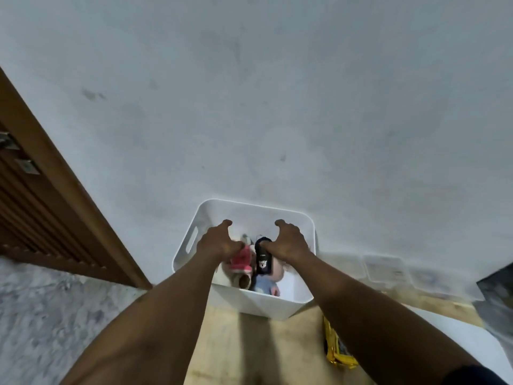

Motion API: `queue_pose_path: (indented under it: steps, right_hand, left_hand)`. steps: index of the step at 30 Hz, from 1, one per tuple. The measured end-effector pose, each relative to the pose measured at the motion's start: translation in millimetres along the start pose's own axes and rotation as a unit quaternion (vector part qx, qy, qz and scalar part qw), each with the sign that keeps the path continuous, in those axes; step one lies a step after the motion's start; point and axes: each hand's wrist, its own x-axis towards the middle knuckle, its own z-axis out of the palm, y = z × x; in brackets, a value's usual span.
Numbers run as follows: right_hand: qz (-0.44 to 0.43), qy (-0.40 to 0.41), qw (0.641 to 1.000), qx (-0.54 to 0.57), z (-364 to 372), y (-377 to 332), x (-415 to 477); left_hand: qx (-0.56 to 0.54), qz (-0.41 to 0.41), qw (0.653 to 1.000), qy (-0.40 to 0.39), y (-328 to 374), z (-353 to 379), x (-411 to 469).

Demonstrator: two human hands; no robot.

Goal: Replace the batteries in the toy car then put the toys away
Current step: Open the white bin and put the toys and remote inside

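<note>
A white plastic bin (302, 297) stands against the wall. Inside it lie a pink plush toy (241, 262), a black toy car (263, 259) standing on end, and a blue-and-pink plush (265, 283). My left hand (216, 241) hovers over the bin's left half, fingers loosely bent, thumb just above the pink plush. My right hand (288, 241) hovers over the right half in the same pose, its thumb at the top of the black car. Neither hand visibly grips anything.
The bin sits on a beige surface (249, 345). A yellow packet (336, 348) lies to its right. Clear plastic lids or trays (385, 269) line the wall further right. A brown wooden door frame (55, 173) runs along the left, above speckled grey floor (41, 315).
</note>
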Motion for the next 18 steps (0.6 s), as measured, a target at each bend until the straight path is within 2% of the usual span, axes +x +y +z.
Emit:
queue_pose_path:
  steps: [4, 10, 14, 18]
  right_hand:
    - [-0.018, 0.038, 0.999, 0.025, -9.6, 5.3, -13.2]
    - [-0.036, 0.179, 0.980, 0.078, -43.2, 24.4, -67.7]
    - [-0.018, 0.255, 0.963, 0.092, -70.9, 66.0, -119.7]
    - [0.033, 0.294, 0.951, 0.086, -96.7, 128.0, -169.7]
  left_hand:
    - [-0.002, -0.001, 1.000, -0.002, 2.2, -0.9, -1.4]
    - [-0.046, 0.046, 0.998, 0.004, 27.4, 3.3, -30.3]
    - [-0.086, 0.094, 0.992, -0.014, 54.2, 25.0, -59.6]
    - [-0.122, 0.155, 0.980, 0.008, 90.7, 56.0, -94.6]
